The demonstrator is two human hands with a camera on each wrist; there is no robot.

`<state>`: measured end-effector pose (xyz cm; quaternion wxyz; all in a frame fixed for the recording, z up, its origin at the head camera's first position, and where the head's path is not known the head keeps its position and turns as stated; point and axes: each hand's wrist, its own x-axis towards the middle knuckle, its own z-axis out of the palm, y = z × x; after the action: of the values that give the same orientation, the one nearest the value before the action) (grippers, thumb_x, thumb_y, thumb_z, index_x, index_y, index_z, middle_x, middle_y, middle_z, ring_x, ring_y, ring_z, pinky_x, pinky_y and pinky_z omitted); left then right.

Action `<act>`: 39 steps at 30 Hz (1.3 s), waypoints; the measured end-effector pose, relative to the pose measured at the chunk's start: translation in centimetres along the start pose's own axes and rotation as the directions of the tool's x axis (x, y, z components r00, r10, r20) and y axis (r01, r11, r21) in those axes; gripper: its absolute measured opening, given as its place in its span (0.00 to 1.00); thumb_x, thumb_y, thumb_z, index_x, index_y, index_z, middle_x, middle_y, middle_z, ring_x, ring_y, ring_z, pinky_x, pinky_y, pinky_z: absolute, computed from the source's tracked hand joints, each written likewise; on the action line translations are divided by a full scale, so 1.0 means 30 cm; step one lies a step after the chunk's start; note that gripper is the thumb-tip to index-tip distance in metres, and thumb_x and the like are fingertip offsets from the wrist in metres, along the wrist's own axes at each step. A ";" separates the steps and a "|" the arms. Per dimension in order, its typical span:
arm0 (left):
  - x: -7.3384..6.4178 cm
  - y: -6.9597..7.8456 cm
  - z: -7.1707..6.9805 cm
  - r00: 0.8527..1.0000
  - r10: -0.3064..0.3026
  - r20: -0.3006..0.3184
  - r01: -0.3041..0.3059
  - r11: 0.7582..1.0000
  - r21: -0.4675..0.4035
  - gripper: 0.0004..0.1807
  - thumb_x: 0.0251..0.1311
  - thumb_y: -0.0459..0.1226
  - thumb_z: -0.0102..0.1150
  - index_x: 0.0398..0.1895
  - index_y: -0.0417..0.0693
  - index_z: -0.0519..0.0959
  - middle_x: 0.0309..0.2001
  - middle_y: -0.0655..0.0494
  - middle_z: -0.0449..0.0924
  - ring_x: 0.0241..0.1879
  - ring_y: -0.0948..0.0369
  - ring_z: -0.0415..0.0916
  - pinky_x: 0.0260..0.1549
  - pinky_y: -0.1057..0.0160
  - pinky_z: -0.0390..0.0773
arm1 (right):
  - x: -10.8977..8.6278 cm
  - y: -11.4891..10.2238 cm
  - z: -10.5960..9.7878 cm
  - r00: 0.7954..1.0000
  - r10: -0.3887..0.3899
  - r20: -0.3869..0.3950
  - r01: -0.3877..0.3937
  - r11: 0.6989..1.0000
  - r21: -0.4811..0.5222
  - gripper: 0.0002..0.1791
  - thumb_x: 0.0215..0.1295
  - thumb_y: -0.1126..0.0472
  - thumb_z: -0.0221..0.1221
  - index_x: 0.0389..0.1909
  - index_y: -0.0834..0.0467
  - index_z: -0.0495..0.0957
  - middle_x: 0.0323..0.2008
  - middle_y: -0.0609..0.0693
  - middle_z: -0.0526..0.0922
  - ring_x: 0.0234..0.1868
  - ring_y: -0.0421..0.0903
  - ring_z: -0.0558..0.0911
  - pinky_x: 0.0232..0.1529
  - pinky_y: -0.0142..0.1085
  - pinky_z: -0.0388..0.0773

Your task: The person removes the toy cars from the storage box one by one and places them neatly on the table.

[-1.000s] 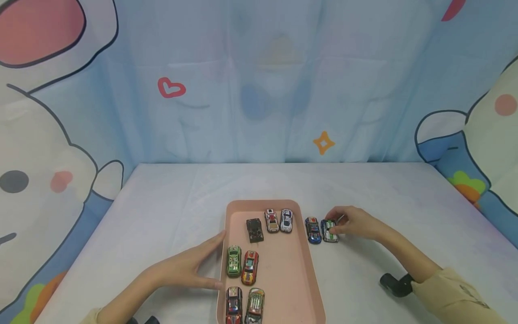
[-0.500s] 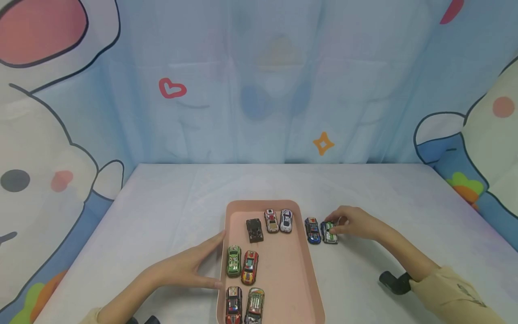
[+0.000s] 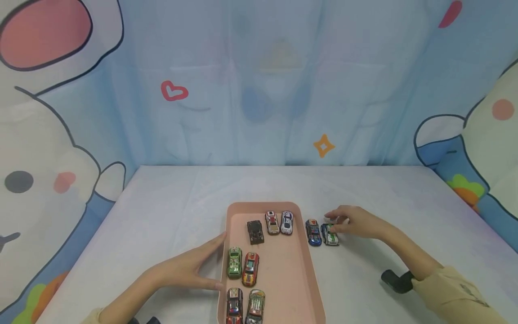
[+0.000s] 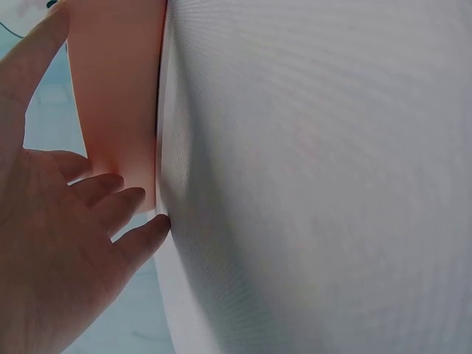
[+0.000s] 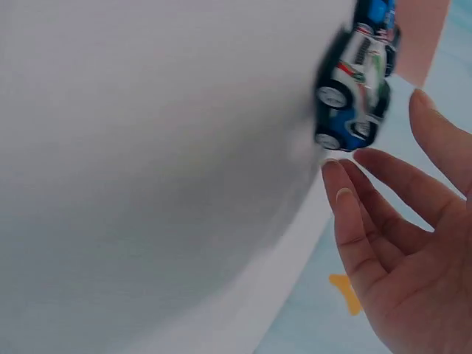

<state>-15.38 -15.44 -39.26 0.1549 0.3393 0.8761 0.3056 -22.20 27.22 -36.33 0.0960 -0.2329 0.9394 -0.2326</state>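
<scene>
My left hand (image 3: 184, 270) spreads along the left side of a pink tray (image 3: 283, 279), fingertips and thumb touching its wall. In the left wrist view, the fingers lie against the tray's outer side (image 4: 118, 74). My right hand (image 3: 358, 222) hovers beside a green, white and blue toy car (image 3: 331, 238) on the table right of the tray. In the right wrist view, the relaxed fingers stand just off that toy car (image 5: 361, 88), with nothing in the hand (image 5: 413, 236). A blue toy car (image 3: 313, 234) sits parallel to it, nearer the tray.
Inside the tray, a black toy car (image 3: 255, 233), a red-and-white one (image 3: 272, 222) and a white one (image 3: 287, 222) stand at the far end. Green (image 3: 234, 262) and red (image 3: 250, 269) cars form a pair midway, with two more nearer. A patterned curtain (image 3: 267, 126) hangs behind the table.
My right hand's fingers have let go of the green, white and blue toy car and loosened slightly away. The left hand stays on the tray.
</scene>
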 end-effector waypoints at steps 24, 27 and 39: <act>0.013 -0.002 0.005 1.000 0.019 0.002 -0.019 1.000 -0.010 0.58 0.42 0.60 0.60 0.70 0.53 0.37 0.70 0.59 0.36 0.67 0.59 0.39 0.63 0.53 0.50 | 0.278 -0.449 0.130 0.975 -0.179 0.130 0.192 0.977 -0.095 0.22 0.59 0.56 0.57 0.53 0.60 0.72 0.49 0.54 0.76 0.48 0.48 0.76 0.45 0.39 0.76; 0.014 -0.001 0.006 1.000 0.021 0.006 -0.021 1.000 -0.017 0.58 0.42 0.60 0.60 0.70 0.53 0.37 0.70 0.58 0.36 0.67 0.60 0.39 0.63 0.53 0.49 | 0.298 -0.461 0.139 0.976 -0.119 0.180 0.142 0.983 -0.119 0.22 0.60 0.54 0.56 0.54 0.59 0.71 0.51 0.52 0.75 0.49 0.48 0.76 0.45 0.40 0.76; 0.020 0.009 0.008 1.000 0.018 0.002 -0.018 1.000 0.001 0.58 0.42 0.61 0.60 0.70 0.51 0.37 0.70 0.58 0.37 0.67 0.61 0.40 0.63 0.55 0.50 | 0.322 -0.482 0.163 0.971 -0.049 0.234 0.104 0.968 -0.229 0.24 0.53 0.54 0.62 0.48 0.63 0.75 0.43 0.53 0.79 0.44 0.47 0.77 0.47 0.38 0.75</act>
<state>-15.58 -14.77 -39.32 0.1531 0.3476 0.8729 0.3063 -23.53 9.32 -34.33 0.1645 -0.3040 0.9338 -0.0928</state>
